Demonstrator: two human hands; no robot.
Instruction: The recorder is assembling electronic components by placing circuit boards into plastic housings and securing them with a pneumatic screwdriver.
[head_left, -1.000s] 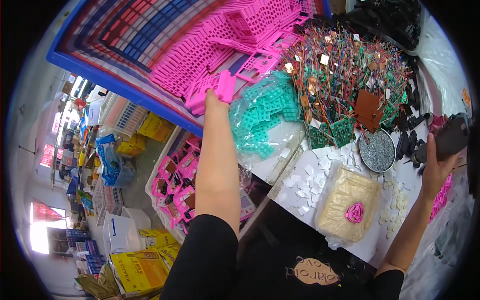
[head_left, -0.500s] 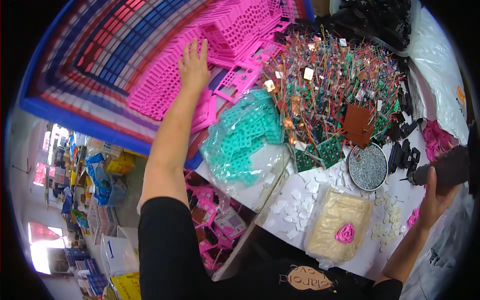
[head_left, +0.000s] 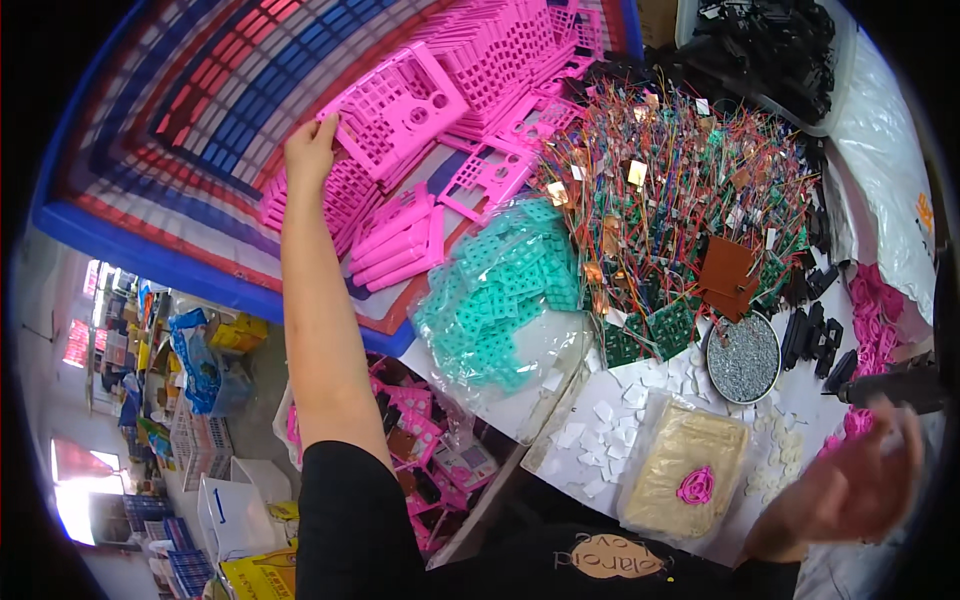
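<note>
My left hand [head_left: 311,153] is closed on the near left edge of a pink plastic casing [head_left: 400,112], which has a grid of square openings and round holes. That casing is tilted over rows of similar pink casings [head_left: 495,70] in the blue-rimmed woven bin. My right hand [head_left: 865,485] is smeared by motion at the lower right, so its fingers cannot be read. Just beyond it lies a dark cylindrical tool [head_left: 900,388], like an electric screwdriver, and contact between them cannot be made out.
Teal rubber keypads [head_left: 505,285] lie in a clear bag beside a heap of wired circuit boards [head_left: 680,190]. A round dish of screws [head_left: 742,358], white chips [head_left: 605,430] and a wrapped tan block [head_left: 685,465] occupy the table. Black parts [head_left: 760,50] fill a tub behind.
My left hand has taken hold of a pink casing and lifted it from the row. My right hand has come off the dark tool and moved nearer to me.
</note>
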